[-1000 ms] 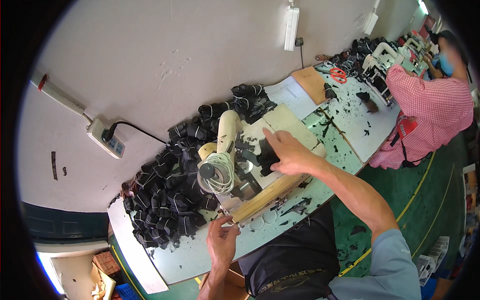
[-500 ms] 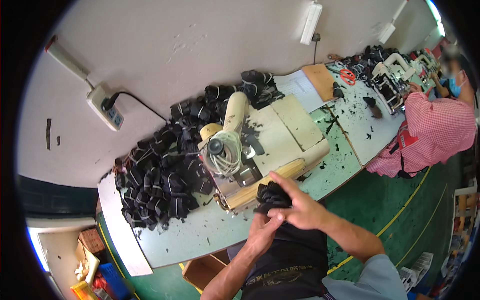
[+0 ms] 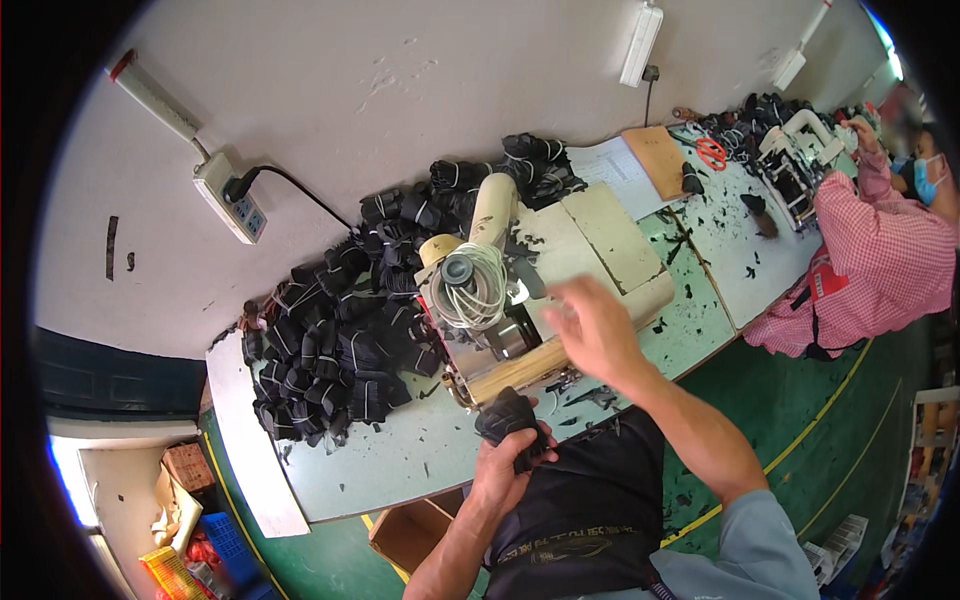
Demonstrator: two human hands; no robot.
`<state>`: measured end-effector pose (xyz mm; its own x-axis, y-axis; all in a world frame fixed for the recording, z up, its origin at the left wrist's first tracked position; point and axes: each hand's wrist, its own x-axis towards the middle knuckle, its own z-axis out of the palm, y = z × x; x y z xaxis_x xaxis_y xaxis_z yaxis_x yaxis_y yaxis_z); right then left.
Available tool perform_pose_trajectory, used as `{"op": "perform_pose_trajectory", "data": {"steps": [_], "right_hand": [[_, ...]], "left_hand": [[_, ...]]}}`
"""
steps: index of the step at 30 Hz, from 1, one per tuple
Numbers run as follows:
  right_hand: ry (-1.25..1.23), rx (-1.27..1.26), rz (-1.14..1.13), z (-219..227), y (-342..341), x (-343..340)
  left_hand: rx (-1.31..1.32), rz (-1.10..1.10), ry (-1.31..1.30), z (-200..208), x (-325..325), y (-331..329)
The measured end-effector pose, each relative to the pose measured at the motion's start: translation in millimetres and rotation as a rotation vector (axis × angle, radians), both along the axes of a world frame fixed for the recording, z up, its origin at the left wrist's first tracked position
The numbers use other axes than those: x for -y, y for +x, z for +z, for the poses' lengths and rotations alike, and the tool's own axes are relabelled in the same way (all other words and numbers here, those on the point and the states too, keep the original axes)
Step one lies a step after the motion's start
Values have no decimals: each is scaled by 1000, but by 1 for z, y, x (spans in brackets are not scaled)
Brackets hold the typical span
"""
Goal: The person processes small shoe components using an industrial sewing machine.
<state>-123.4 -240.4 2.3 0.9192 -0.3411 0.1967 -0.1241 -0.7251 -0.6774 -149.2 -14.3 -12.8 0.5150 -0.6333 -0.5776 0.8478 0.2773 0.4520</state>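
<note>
My left hand is wrapped round a stack of black fabric pieces, in front of the near edge of a cream-coloured machine. Over the machine's wooden front strip hovers my right hand, a little blurred, its fingers partly apart and nothing visible in them. A round dark knob with a coil of pale cord sits on the machine. Left of it lies a heap of tied black fabric bundles.
The pale green table carries black scraps. Papers, a brown board and red scissors lie at the back right. A person in a pink checked garment works at another machine. A cardboard box stands under the table.
My right hand has left the black stack and moved up over the machine. The stack stays in my left hand, now turned. Dark scraps appear along the table's front edge and on the floor.
</note>
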Motion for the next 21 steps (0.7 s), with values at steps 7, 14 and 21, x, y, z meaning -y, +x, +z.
{"op": "perform_pose_trajectory", "data": {"steps": [7, 14, 21], "right_hand": [[-221, 42, -121, -23, 44, 3], [297, 20, -182, -8, 10, -15], [463, -55, 124, -11, -98, -90]], "left_hand": [[64, -44, -33, -2, -2, 3], [65, 162, -40, -4, -4, 4], [65, 83, 66, -11, -12, -11]]}}
